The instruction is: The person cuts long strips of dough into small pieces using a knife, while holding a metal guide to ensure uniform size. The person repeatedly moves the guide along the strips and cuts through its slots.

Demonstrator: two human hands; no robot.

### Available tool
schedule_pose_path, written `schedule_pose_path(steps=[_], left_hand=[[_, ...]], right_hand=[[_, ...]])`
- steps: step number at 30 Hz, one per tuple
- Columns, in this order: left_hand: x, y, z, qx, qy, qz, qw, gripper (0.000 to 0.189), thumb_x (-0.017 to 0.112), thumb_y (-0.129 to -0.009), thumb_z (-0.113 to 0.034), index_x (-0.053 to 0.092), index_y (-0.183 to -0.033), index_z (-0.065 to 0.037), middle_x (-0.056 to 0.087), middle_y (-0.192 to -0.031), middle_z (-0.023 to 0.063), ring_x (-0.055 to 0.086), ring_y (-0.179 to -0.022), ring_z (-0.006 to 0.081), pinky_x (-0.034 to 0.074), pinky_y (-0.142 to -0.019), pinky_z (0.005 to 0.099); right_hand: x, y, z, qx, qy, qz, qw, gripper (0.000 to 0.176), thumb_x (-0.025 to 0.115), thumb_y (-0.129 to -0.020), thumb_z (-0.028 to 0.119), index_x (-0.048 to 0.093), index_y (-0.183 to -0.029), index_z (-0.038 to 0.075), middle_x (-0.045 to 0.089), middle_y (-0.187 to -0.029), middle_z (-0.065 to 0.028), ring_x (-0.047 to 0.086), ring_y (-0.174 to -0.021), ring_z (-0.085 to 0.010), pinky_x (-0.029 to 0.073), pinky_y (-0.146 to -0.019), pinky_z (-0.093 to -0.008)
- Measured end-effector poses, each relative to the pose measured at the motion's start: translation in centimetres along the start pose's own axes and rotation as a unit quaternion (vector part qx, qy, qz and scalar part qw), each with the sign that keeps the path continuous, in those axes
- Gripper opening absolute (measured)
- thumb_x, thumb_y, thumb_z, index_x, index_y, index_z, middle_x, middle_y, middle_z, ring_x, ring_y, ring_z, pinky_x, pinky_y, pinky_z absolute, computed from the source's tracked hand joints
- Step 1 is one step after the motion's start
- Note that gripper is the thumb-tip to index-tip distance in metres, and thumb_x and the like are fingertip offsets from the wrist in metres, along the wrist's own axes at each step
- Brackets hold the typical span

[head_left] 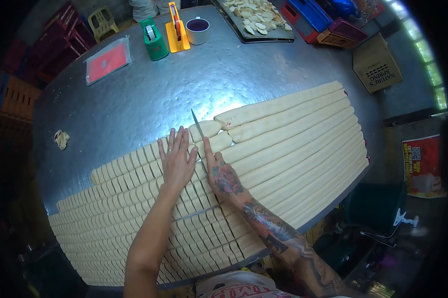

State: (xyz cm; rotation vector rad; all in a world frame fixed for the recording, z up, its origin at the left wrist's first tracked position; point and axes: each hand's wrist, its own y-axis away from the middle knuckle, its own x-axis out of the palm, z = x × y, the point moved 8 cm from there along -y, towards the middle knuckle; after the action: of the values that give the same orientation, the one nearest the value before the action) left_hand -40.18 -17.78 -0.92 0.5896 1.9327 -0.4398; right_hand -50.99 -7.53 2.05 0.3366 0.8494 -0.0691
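Long pale dough rolls lie side by side across the table, whole on the right side and sliced into short pieces on the left. My right hand grips a knife, its index finger stretched along the top of the blade. The blade lies across the farthest rows, its tip reaching just past the dough. Close to the left of the knife, my left hand rests flat on the cut pieces with its fingers extended. The knife's handle is hidden under my right hand.
Tape dispensers, green and yellow, stand at the table's far side beside a mug. A red packet, a tray of pale pieces and a dough scrap lie on the metal table. A cardboard box is right.
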Motion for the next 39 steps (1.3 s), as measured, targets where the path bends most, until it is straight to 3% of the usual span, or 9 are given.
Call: schedule_pose_path(steps=[7, 9, 13, 15, 18, 25, 30, 34, 39], left_hand=[[-0.6, -0.4, -1.5, 0.056, 0.021, -0.023, 0.998, 0.059, 0.052, -0.116, -0.033, 0.047, -0.17, -0.009, 0.044, -0.178, 0.0085, 0.027, -0.171, 0.0317, 0.005, -0.138, 0.0619], [0.0, -0.5, -1.4, 0.053, -0.018, -0.018, 0.998, 0.057, 0.051, -0.116, -0.031, 0.05, -0.169, -0.01, 0.05, -0.175, 0.0034, 0.031, -0.169, 0.0306, 0.009, -0.138, 0.064], [0.2, -0.5, -1.4, 0.056, -0.025, -0.027, 0.998, 0.057, 0.051, -0.116, -0.029, 0.049, -0.169, -0.01, 0.051, -0.174, 0.0063, 0.034, -0.168, 0.0325, 0.009, -0.137, 0.0632], [-0.2, -0.6, -1.4, 0.046, -0.015, -0.042, 0.998, 0.054, 0.053, -0.115, -0.029, 0.056, -0.166, -0.01, 0.053, -0.173, 0.0035, 0.036, -0.168, 0.0296, 0.011, -0.138, 0.0636], [-0.1, -0.5, -1.3, 0.045, -0.019, -0.05, 0.998, 0.054, 0.053, -0.114, -0.028, 0.057, -0.165, -0.011, 0.054, -0.172, 0.0035, 0.038, -0.166, 0.0299, 0.012, -0.138, 0.0627], [0.0, -0.3, -1.1, 0.038, -0.01, -0.061, 0.997, 0.054, 0.05, -0.116, -0.029, 0.055, -0.166, -0.01, 0.053, -0.173, 0.0027, 0.038, -0.167, 0.0288, 0.013, -0.138, 0.0614], [-0.7, 1.6, -1.5, 0.013, 0.015, -0.092, 0.996, 0.057, 0.048, -0.116, -0.03, 0.049, -0.17, -0.009, 0.045, -0.178, 0.0075, 0.032, -0.169, 0.0313, 0.012, -0.138, 0.0632], [1.5, 9.7, -6.2, 0.049, -0.002, 0.039, 0.998, 0.064, 0.049, -0.114, -0.029, 0.041, -0.173, -0.007, 0.044, -0.178, 0.0081, 0.027, -0.171, 0.0293, 0.008, -0.138, 0.0637], [2.2, 11.8, -7.6, 0.053, -0.092, -0.007, 0.994, 0.066, 0.047, -0.115, -0.031, 0.036, -0.175, -0.009, 0.037, -0.182, 0.0053, 0.029, -0.17, 0.0247, 0.01, -0.138, 0.0618]], right_hand=[[0.0, 0.6, 0.2, 0.031, 0.013, 0.025, 0.999, 0.097, 0.055, -0.1, -0.001, 0.001, -0.18, 0.005, 0.061, -0.123, -0.041, 0.072, -0.09, -0.0546, 0.06, -0.077, -0.0581], [0.2, 0.3, 0.4, 0.007, 0.027, 0.019, 0.999, 0.092, 0.054, -0.102, 0.0, 0.003, -0.179, 0.001, 0.062, -0.126, -0.0408, 0.072, -0.089, -0.0531, 0.061, -0.079, -0.0566], [1.9, -3.4, -0.4, -0.07, 0.036, -0.049, 0.996, 0.089, 0.054, -0.103, 0.004, 0.006, -0.179, 0.0, 0.063, -0.127, -0.0404, 0.074, -0.09, -0.052, 0.062, -0.081, -0.055], [0.1, -4.6, 1.7, -0.186, 0.079, -0.179, 0.963, 0.091, 0.064, -0.099, 0.006, 0.015, -0.174, -0.011, 0.07, -0.106, -0.03, 0.076, -0.082, -0.0365, 0.063, -0.07, -0.042], [-0.4, -6.3, 1.9, -0.104, 0.051, -0.128, 0.985, 0.091, 0.064, -0.099, 0.009, 0.018, -0.174, -0.011, 0.071, -0.101, -0.0237, 0.074, -0.081, -0.0314, 0.062, -0.071, -0.04], [2.6, 4.9, -0.6, -0.143, 0.073, -0.107, 0.981, 0.09, 0.061, -0.097, 0.006, 0.018, -0.175, -0.009, 0.069, -0.097, -0.0232, 0.074, -0.076, -0.0327, 0.062, -0.067, -0.0402], [3.6, 10.9, -2.1, 0.033, 0.101, 0.043, 0.993, 0.101, 0.058, -0.095, 0.001, 0.004, -0.18, 0.004, 0.068, -0.103, -0.0301, 0.074, -0.081, -0.0409, 0.063, -0.072, -0.0459], [4.3, 10.5, -2.8, 0.023, 0.061, 0.01, 0.998, 0.098, 0.055, -0.097, 0.001, 0.003, -0.18, 0.004, 0.067, -0.102, -0.0311, 0.074, -0.083, -0.0427, 0.062, -0.075, -0.0489], [3.8, 13.3, -2.5, -0.07, 0.033, -0.089, 0.993, 0.091, 0.056, -0.098, 0.0, 0.014, -0.178, -0.001, 0.069, -0.1, -0.0279, 0.074, -0.077, -0.0422, 0.063, -0.07, -0.0502]])
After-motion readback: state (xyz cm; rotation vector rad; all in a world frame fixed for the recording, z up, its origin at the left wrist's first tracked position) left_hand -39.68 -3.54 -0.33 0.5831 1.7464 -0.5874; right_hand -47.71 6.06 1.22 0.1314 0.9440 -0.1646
